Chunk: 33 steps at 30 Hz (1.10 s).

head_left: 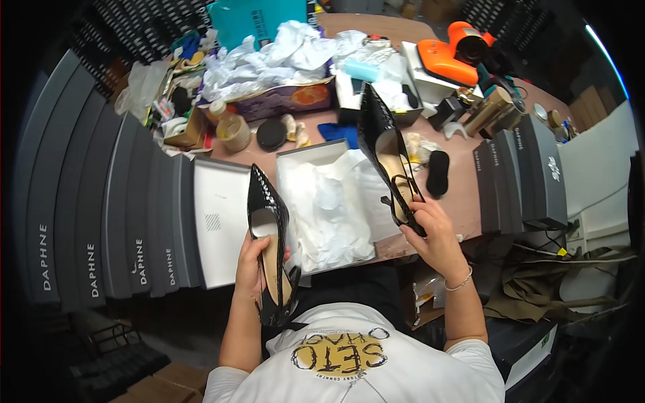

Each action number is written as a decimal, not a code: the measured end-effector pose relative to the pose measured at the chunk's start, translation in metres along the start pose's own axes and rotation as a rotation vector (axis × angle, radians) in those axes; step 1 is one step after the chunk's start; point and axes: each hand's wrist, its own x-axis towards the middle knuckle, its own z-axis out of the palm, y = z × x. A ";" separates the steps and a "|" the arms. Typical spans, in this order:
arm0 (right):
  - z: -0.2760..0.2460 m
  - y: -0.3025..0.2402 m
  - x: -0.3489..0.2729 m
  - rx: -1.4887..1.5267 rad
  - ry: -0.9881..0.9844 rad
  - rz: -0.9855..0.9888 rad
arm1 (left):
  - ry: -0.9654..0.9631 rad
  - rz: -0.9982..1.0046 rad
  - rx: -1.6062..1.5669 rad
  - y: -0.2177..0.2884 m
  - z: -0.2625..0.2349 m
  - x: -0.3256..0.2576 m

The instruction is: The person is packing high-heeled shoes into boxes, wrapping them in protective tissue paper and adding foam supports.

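My left hand is closed around the middle of a glossy black pointed-toe shoe, its toe aimed away from me and its pale insole facing up. In my right hand is the matching black pointed shoe, gripped at the heel end, where thin straps hang loose. Both shoes are held up over the table. Between them lies an open shoebox lined with crumpled white tissue paper. To its left is a box lid, its white inside showing.
Dark grey shoeboxes stand in rows at the left and right. Behind are a carton heaped with white paper, a jar, a round black lid, an orange device and a black brush-like pad.
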 end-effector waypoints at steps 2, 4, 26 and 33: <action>0.000 0.021 -0.020 -0.117 0.049 0.047 | 0.014 -0.124 0.029 -0.013 0.012 0.001; 0.015 0.045 -0.035 -0.148 0.038 0.137 | -0.051 -0.320 -0.075 -0.028 0.012 0.003; 0.150 0.024 0.088 -0.247 0.032 -0.043 | -0.480 -0.411 0.010 -0.039 -0.048 -0.085; 0.102 -0.065 0.028 0.441 0.085 -0.094 | -0.503 -0.259 0.357 -0.075 -0.012 -0.066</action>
